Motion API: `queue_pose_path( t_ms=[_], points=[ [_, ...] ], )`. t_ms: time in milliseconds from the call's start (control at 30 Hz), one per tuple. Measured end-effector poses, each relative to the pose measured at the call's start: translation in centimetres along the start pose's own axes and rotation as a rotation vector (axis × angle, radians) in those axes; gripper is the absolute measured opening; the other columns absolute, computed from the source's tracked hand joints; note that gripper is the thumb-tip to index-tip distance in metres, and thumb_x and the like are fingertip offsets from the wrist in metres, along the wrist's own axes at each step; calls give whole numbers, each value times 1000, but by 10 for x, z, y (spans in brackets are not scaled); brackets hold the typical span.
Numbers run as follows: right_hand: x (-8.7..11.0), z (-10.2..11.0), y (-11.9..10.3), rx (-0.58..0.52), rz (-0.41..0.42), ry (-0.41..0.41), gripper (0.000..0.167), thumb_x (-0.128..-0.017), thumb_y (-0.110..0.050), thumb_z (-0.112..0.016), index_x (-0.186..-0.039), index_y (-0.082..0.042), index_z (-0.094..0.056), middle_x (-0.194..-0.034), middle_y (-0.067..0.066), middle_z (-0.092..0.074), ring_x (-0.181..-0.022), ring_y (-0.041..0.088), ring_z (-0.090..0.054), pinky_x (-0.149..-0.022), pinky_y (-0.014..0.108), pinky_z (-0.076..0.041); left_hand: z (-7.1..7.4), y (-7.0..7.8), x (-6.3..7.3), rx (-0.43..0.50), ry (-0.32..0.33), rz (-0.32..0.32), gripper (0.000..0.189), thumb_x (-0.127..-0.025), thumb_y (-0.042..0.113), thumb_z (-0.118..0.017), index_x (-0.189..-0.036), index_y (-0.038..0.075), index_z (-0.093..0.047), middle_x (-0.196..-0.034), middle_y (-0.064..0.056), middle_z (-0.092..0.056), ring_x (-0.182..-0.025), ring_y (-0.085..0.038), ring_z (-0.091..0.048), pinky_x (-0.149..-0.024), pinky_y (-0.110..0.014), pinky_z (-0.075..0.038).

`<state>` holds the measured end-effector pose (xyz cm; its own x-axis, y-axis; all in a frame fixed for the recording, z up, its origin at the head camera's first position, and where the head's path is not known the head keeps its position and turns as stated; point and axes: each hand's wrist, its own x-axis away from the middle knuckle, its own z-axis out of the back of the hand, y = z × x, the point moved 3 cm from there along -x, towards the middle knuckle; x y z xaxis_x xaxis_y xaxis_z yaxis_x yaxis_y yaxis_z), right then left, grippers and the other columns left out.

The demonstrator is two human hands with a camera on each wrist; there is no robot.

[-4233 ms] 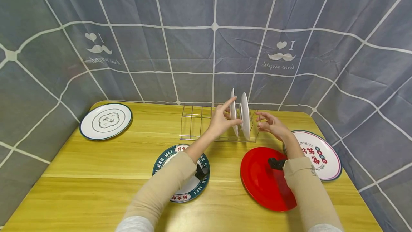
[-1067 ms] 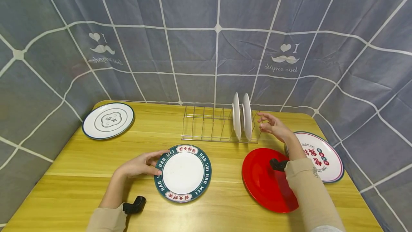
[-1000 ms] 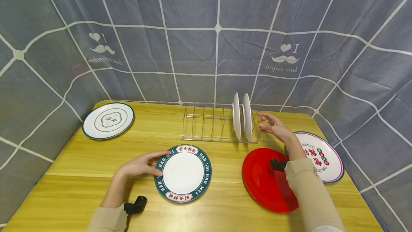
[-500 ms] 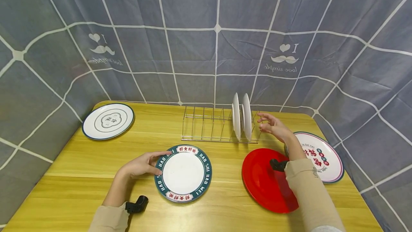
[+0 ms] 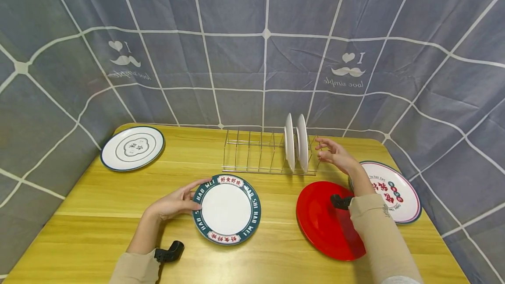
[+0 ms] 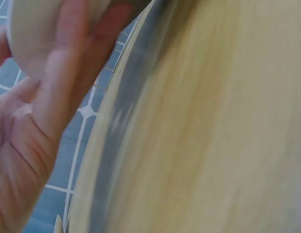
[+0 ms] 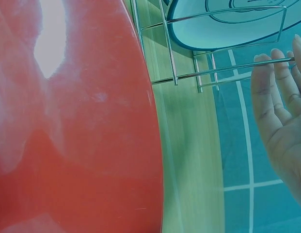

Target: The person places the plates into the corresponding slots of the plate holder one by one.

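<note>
My left hand [image 5: 171, 203] grips the left rim of a white plate with a dark green lettered border [image 5: 225, 209], thumb on top. In the left wrist view the fingers [image 6: 63, 82] lie against the plate's pale underside [image 6: 31, 36], and the plate is off the table. My right hand [image 5: 337, 156] holds the right end of a wire dish rack [image 5: 254, 172]; in the right wrist view its fingertips [image 7: 261, 60] and thumb pinch the end wire. Two white plates [image 5: 289, 143] stand upright in the rack's right slots.
A red plate [image 5: 315, 214] lies under my right forearm. Beside it, at the right edge, is a white plate with red lettering [image 5: 406, 192], partly hidden by the arm. Another white plate with a blue rim [image 5: 132, 148] lies at the back left. A grey curtain [image 5: 236, 65] hangs behind the table.
My left hand has left the upright plates in the rack, come to the green-bordered plate, and now raises it slightly, shifting it a little right. The right hand has stayed at the rack's end.
</note>
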<state>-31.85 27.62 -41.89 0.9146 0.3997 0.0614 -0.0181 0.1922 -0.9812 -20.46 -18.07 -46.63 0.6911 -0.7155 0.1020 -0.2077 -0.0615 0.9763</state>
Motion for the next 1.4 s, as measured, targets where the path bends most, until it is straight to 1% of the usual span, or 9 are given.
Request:
queue_pose_path(
  t_ms=[67, 167, 367, 567, 800, 967, 1067, 1233, 1400],
  points=[
    [0, 0, -1, -2, -1, 0, 45, -91, 2, -49, -133, -2, -33, -115, 16, -39, -89, 9, -54, -80, 25, -50, -2, 1, -2, 16, 7, -14, 78, -86, -6, -54, -147, 9, -7, -123, -32, -42, -92, -37, -61, -77, -47, -52],
    [0, 0, 0, -2, -1, 1, 43, -91, 2, -49, -132, -5, -35, -114, 15, -40, -88, 7, -53, -81, 25, -49, -3, 3, -3, 46, 4, -52, 77, -86, -7, -53, -147, 13, -10, -122, -27, -45, -91, -37, -62, -75, -50, -52],
    [-1, -1, 0, 10, 2, 2, 52, -91, 4, -48, -136, 10, -22, -118, 23, -35, -89, 7, -53, -80, 24, -49, -8, 11, -5, 102, -1, -147, 76, -86, -10, -53, -146, 17, -16, -123, -19, -46, -91, -34, -62, -70, -49, -53],
    [-1, 1, 0, 19, 3, 1, 55, -92, 3, -47, -138, 11, -18, -117, 21, -37, -90, 10, -54, -80, 24, -49, -14, 26, -11, 22, 121, -183, 78, -80, -5, -63, -144, 16, -25, -127, -15, -42, -91, -28, -62, -71, -45, -54],
    [-1, 0, 0, 10, -7, 3, 56, -91, 4, -47, -137, 12, -17, -118, 23, -35, -88, 7, -54, -79, 23, -49, -25, 55, -19, -33, 159, -287, 77, -78, -5, -65, -143, 13, -27, -127, -18, -40, -93, -24, -61, -75, -41, -54],
    [-1, 0, -1, 11, -5, 2, 55, -91, 5, -46, -138, 12, -18, -117, 21, -36, -88, 8, -53, -79, 23, -49, -36, 75, -28, -54, 256, -311, 79, -77, -6, -66, -143, 15, -27, -127, -21, -37, -95, -23, -60, -69, -35, -56],
    [-2, 0, -1, 15, -4, 1, 55, -91, 5, -46, -138, 11, -18, -115, 16, -38, -89, 8, -53, -79, 22, -49, -43, 85, -35, -64, 321, -327, 81, -76, -7, -66, -143, 16, -27, -127, -22, -37, -95, -21, -60, -66, -34, -56],
    [-2, 0, -1, 15, -8, 6, 55, -91, 5, -46, -138, 12, -17, -112, 10, -40, -89, 8, -54, -79, 22, -49, -52, 97, -52, -82, 420, -379, 82, -75, -9, -67, -143, 16, -29, -122, -16, -40, -96, -17, -59, -68, -32, -56],
    [-1, 0, -1, 13, -7, 9, 55, -91, 5, -47, -138, 11, -18, -112, 10, -40, -91, 11, -54, -79, 22, -49, -58, 102, -73, -124, 498, -437, 82, -74, -10, -68, -142, 17, -32, -113, -11, -44, -87, -14, -58, -65, -24, -55]
  ],
)
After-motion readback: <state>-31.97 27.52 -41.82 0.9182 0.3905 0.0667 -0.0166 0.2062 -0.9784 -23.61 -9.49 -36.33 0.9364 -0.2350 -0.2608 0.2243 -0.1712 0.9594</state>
